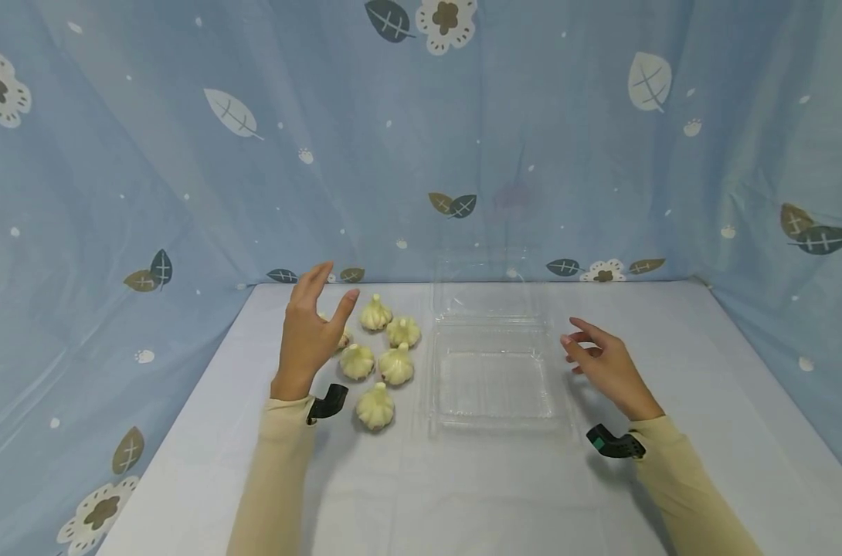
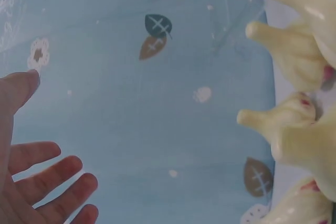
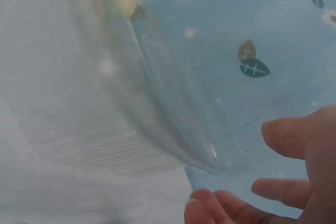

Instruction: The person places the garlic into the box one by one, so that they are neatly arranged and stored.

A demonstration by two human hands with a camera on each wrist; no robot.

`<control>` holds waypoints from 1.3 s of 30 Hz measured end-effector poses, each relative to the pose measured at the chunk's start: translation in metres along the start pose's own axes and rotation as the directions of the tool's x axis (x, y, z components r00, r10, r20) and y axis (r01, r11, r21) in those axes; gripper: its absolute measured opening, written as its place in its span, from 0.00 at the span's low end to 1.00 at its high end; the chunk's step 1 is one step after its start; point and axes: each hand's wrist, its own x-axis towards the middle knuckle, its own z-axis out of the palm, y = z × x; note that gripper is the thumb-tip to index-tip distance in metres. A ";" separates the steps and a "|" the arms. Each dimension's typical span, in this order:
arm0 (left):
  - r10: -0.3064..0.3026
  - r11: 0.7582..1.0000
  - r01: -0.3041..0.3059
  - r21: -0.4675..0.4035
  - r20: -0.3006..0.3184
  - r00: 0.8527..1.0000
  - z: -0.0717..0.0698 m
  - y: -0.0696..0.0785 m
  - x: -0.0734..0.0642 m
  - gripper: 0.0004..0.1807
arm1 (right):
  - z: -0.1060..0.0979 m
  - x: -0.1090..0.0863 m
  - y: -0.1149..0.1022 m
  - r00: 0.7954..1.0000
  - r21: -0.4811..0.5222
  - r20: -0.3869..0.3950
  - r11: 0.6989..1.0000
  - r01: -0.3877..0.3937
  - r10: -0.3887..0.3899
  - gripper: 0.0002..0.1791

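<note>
Several pale garlic bulbs point(image 1: 375, 406) with short stems lie in a loose group on the white tabletop. My left hand point(image 1: 308, 332) is raised at the group's left side, thumb spread away from straight fingers, holding nothing; it partly hides one bulb. In the left wrist view, garlic bulbs point(image 2: 289, 51) line the right edge, apart from the fingers. A clear plastic box point(image 1: 493, 386) stands right of the bulbs, its hinged lid point(image 1: 487, 289) raised at the back. Beside the box's right wall, my right hand point(image 1: 609, 371) hovers with loosely bent fingers and nothing in them.
A white cloth point(image 1: 463, 494) covers the table. Behind it and at both sides hangs a blue curtain point(image 1: 365, 116) printed with leaves and flowers. Black wrist straps point(image 1: 329, 403) sit over both beige sleeves. The transparent lid rises close to the curtain.
</note>
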 end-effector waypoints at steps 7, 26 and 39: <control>-0.047 0.999 0.046 -0.027 -0.032 0.998 -0.006 -0.016 0.003 0.34 | 0.001 0.003 0.003 0.996 0.014 0.054 0.997 -0.070 0.069 0.43; -0.258 0.959 0.247 -0.141 -0.071 0.963 -0.008 -0.073 -0.008 0.33 | 0.008 0.008 0.009 0.984 0.155 0.124 0.977 -0.147 0.128 0.33; -0.392 0.919 0.387 -0.079 -0.050 0.919 -0.002 -0.097 -0.015 0.37 | 0.010 0.007 0.010 0.984 0.162 0.139 0.978 -0.130 0.107 0.32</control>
